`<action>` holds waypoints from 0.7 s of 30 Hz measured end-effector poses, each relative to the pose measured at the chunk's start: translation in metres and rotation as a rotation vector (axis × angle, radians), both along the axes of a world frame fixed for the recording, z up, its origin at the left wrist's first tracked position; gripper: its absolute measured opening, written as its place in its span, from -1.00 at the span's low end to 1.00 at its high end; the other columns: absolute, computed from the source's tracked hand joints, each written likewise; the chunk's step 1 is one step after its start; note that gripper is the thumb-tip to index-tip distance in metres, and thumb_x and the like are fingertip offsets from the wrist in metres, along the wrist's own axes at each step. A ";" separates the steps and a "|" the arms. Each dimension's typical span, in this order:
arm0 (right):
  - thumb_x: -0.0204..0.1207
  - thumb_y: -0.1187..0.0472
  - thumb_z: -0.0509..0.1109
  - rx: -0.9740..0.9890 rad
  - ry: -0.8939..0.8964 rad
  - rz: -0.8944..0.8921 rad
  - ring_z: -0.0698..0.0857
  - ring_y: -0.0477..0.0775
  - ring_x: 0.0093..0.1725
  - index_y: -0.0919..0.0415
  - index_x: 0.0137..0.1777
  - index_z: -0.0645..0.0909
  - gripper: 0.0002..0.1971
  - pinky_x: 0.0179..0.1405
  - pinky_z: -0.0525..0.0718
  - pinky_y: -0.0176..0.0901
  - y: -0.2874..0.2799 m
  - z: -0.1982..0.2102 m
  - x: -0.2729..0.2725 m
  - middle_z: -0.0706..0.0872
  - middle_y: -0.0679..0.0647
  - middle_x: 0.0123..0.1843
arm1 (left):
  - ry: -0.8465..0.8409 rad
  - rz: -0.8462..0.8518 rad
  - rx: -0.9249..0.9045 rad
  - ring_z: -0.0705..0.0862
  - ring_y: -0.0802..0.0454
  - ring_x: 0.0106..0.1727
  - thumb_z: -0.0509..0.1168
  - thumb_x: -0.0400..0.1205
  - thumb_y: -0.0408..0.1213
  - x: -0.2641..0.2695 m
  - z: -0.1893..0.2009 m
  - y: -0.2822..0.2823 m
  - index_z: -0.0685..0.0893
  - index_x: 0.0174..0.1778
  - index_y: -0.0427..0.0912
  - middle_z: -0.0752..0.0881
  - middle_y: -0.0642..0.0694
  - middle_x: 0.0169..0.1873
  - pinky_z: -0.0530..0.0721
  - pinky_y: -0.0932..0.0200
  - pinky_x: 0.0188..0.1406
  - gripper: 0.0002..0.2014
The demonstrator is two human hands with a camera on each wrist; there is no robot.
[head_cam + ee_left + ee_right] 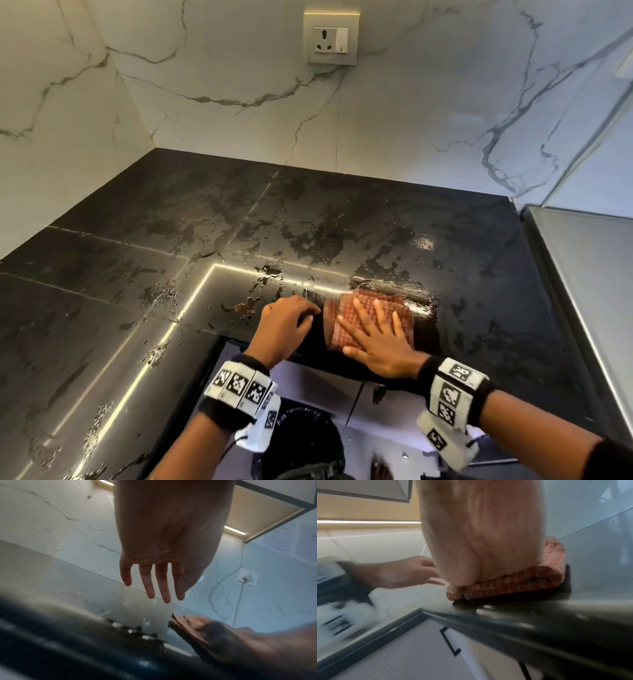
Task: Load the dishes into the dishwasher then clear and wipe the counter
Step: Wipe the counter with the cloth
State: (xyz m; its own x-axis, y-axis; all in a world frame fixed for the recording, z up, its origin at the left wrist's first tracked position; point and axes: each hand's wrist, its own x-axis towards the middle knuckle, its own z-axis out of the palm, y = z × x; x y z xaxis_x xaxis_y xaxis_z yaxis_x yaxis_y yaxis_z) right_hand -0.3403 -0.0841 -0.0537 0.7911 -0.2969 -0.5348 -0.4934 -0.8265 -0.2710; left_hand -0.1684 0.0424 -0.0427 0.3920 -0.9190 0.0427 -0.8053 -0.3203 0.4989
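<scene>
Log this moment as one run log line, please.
phase: wiping | right hand: flat on checked cloth, near front edge | left hand: beside cloth, holds nothing | black counter: wet streaks

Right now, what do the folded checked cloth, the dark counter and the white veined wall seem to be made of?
Folded red-checked cloth: woven fabric, probably cotton; soft layered folds under the flat right hand.
Dark counter: polished stone, maybe granite; glossy, mirrors a light strip, wet streaks.
White grey-veined wall: marble or marble-look tile, with visible joints.
</scene>
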 end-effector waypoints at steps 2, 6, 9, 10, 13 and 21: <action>0.02 -0.60 -0.60 -0.005 0.017 0.076 -0.66 0.23 0.44 -0.40 0.49 -0.46 -0.08 0.36 -0.56 0.25 0.006 -0.001 -0.030 -0.72 -0.03 0.43 | -0.061 -0.058 0.120 0.52 0.03 0.31 0.23 0.62 -0.18 0.004 0.003 -0.021 0.63 0.22 0.05 0.62 0.08 0.24 0.43 0.01 0.28 -0.74; 0.01 -0.62 -0.64 0.020 0.121 0.037 -0.66 0.26 0.45 -0.59 0.20 -0.70 -0.31 0.39 -0.56 0.28 -0.011 0.007 -0.099 -0.75 0.03 0.42 | -0.090 -0.131 0.350 0.31 -0.04 0.52 0.31 0.58 -0.04 0.016 0.006 -0.051 0.46 0.42 0.09 0.37 0.00 0.49 0.25 -0.24 0.49 -0.54; -0.27 -0.67 -0.74 0.003 0.214 -0.114 -0.60 0.22 0.49 -0.55 0.21 -0.66 -0.11 0.47 -0.45 0.28 -0.042 0.018 -0.122 -0.73 -0.03 0.42 | -0.127 -0.164 0.514 -0.04 -0.08 0.66 0.34 0.51 0.13 0.024 0.007 -0.062 0.18 0.59 0.09 0.00 -0.03 0.65 -0.07 -0.44 0.52 -0.24; -0.30 -0.69 -0.72 -0.003 0.229 -0.167 -0.57 0.19 0.51 -0.49 0.26 -0.62 -0.03 0.48 -0.43 0.30 -0.052 0.021 -0.120 -0.72 -0.07 0.40 | -0.141 -0.179 0.564 -0.13 -0.10 0.66 0.35 0.47 0.19 0.025 0.008 -0.064 0.08 0.62 0.09 -0.10 -0.03 0.66 -0.14 -0.46 0.50 -0.14; 0.33 -0.58 -0.38 0.002 0.209 -0.315 -0.54 0.20 0.54 -0.35 0.48 -0.49 -0.23 0.49 -0.43 0.33 -0.066 0.022 -0.092 -0.65 -0.08 0.51 | -0.167 -0.215 0.665 -0.25 -0.14 0.65 0.37 0.36 0.31 0.026 0.006 -0.071 -0.11 0.64 0.07 -0.23 -0.06 0.65 -0.26 -0.51 0.47 0.06; -0.06 -0.64 -0.63 0.068 0.151 0.021 -0.70 0.24 0.37 -0.41 0.39 -0.56 -0.09 0.30 -0.61 0.30 -0.019 0.012 -0.086 -0.81 0.00 0.34 | -0.274 -0.247 0.705 -0.21 -0.20 0.65 0.44 0.28 0.30 0.025 0.001 -0.077 -0.18 0.64 0.02 -0.24 -0.13 0.64 -0.25 -0.45 0.48 0.19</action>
